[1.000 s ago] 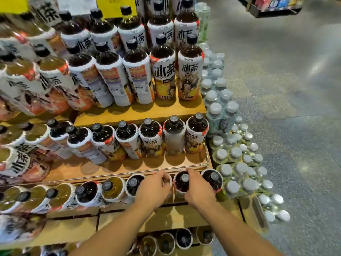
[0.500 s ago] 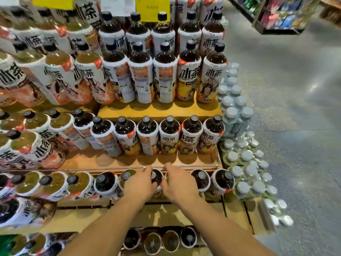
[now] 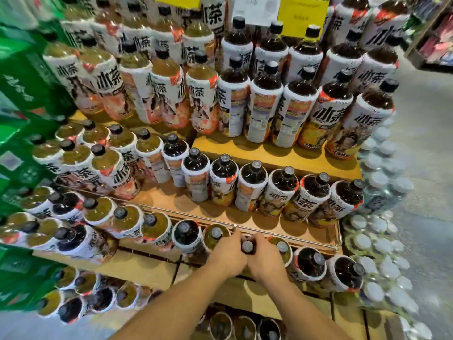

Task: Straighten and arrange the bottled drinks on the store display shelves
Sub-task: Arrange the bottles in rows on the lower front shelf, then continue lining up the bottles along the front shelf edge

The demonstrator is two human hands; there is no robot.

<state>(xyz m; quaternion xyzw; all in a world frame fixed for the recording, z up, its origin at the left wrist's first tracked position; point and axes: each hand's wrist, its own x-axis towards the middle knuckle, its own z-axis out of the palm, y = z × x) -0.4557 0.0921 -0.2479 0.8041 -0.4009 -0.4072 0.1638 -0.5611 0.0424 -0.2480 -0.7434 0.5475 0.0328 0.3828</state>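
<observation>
Both hands meet low in the centre of the frame, wrapped around one dark-tea bottle (image 3: 247, 246) on the third tier down of a stepped wooden display; only its grey cap and a bit of dark shoulder show between them. Left hand (image 3: 229, 257) cups the bottle's left side, fingers closed round it; right hand (image 3: 266, 260) closes on its right side, the two hands touching just below the cap. Both forearms enter from the bottom edge. The held bottle stands in a row: a yellow-tea bottle (image 3: 215, 235) just beside the left hand, another yellow-tea bottle (image 3: 282, 249) partly hidden behind the right hand, then two dark bottles (image 3: 311, 262) further right. A thin metal rail (image 3: 289, 238) runs along the front lip of the tier above, just behind the hands. On that tier a row of dark-tea bottles (image 3: 255, 182) with white and orange labels stands upright, labels turned various ways. Upper tier (image 3: 289, 153), centre right: taller dark bottles, some showing the back of the label. Left half of the frame: pale yellow-tea bottles (image 3: 161, 94) on the same tiers. Yellow price card (image 3: 304, 13) at the top edge. Right edge: a stack of clear bottles with white caps (image 3: 377, 241), blurred. Left edge: green cartons (image 3: 22, 94), blurred. More bottle tops on the lowest tier at the bottom of the frame, dim.
</observation>
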